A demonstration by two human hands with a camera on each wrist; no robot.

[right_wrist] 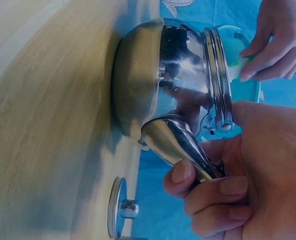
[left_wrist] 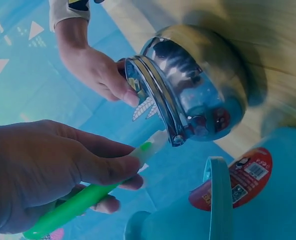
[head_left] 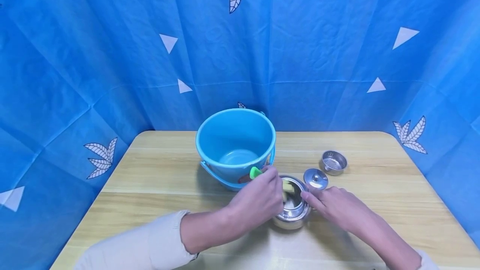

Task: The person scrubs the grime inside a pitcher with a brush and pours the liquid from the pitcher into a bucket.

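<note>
My left hand (head_left: 258, 195) pinches a green-handled brush (left_wrist: 80, 205) between thumb and fingers. Its pale neck points into the mouth of a shiny steel teapot (right_wrist: 178, 70), which stands upright on the table. Inside the pot a pale yellow piece (head_left: 288, 187) shows; the wall hides how it joins the handle. On the pot's right, my right hand (head_left: 343, 207) curls its fingers round the spout (right_wrist: 175, 142), its thumb at the rim. Just behind that hand lies the round steel lid (head_left: 314, 177), knob up.
A light-blue bucket (head_left: 236, 134) with its handle lowered stands behind my left hand, close to the teapot. Farther back right sits a small perforated steel strainer (head_left: 333, 162). The wooden table (head_left: 157, 170) ends at a blue patterned curtain (head_left: 300, 53).
</note>
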